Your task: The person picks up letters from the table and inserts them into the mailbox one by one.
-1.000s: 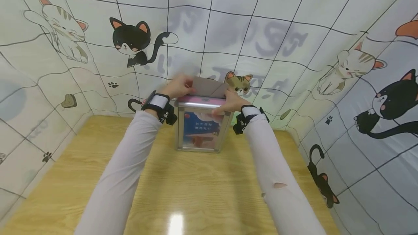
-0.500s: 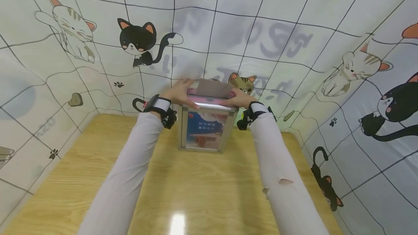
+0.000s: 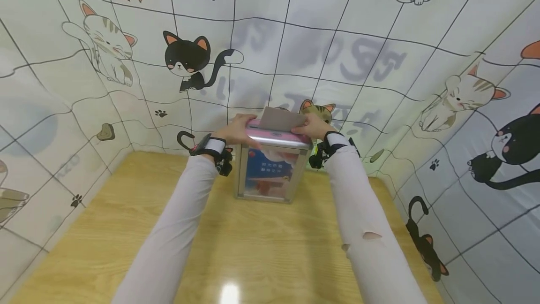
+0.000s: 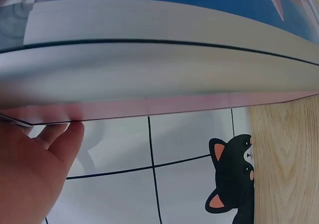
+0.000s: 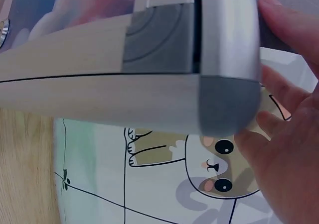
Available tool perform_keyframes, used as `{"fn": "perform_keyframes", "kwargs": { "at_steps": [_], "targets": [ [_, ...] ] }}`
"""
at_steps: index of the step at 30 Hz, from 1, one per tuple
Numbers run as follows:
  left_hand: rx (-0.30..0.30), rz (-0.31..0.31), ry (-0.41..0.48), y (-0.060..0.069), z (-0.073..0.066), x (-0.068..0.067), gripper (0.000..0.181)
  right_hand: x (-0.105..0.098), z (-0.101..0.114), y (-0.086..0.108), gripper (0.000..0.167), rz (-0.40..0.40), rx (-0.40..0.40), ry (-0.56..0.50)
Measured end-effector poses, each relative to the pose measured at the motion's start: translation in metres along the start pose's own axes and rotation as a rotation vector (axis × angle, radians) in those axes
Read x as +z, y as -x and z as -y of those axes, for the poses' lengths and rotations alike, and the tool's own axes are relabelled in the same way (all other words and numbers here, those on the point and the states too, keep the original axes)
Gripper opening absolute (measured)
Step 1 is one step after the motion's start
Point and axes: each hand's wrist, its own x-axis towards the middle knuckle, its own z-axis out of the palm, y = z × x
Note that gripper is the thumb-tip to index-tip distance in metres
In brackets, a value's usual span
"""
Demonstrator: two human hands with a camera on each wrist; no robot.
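A silver-framed ballot-style box (image 3: 266,175) with a pink top and a blue picture on its front stands upright at the back of the table. A grey-brown envelope (image 3: 280,119) sticks up from its top, leaning, with its lower edge hidden. My left hand (image 3: 238,130) grips the box's upper left end, thumb along the front edge and fingers towards the back. My right hand (image 3: 314,126) pinches the envelope's right edge just above the box. In the right wrist view, the thumb (image 5: 284,22) lies over the envelope beside the box's grey corner cap (image 5: 229,104).
The wooden table (image 3: 253,243) reaches from the box towards me. A white cloth (image 3: 139,121) printed with cats and grid lines hangs right behind the box and along both sides. Each wrist wears a strapped-on black camera (image 3: 225,161).
My left hand has let go of the envelope and moved onto the box's left end. The envelope's left side now stands free, while my right hand stays at its right edge.
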Motion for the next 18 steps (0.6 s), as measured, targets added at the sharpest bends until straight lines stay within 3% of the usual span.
{"fn": "perform_keyframes", "kwargs": {
  "at_steps": [4, 11, 16, 18],
  "targets": [
    [-0.007, -0.015, 0.015, -0.001, -0.003, 0.003, 0.105, -0.008, 0.004, 0.0, 0.042, -0.044, -0.013, 0.015],
    [-0.019, -0.023, 0.035, 0.004, -0.005, 0.005, 0.103, -0.016, 0.012, -0.004, 0.039, -0.151, -0.026, -0.079],
    [-0.026, -0.041, 0.034, 0.003, 0.0, 0.006, 0.103, -0.02, 0.016, -0.005, 0.038, -0.147, -0.025, -0.134],
    [-0.027, -0.046, 0.031, 0.002, 0.001, 0.006, 0.103, -0.02, 0.017, -0.004, 0.035, -0.156, -0.024, -0.098]
  ]
}}
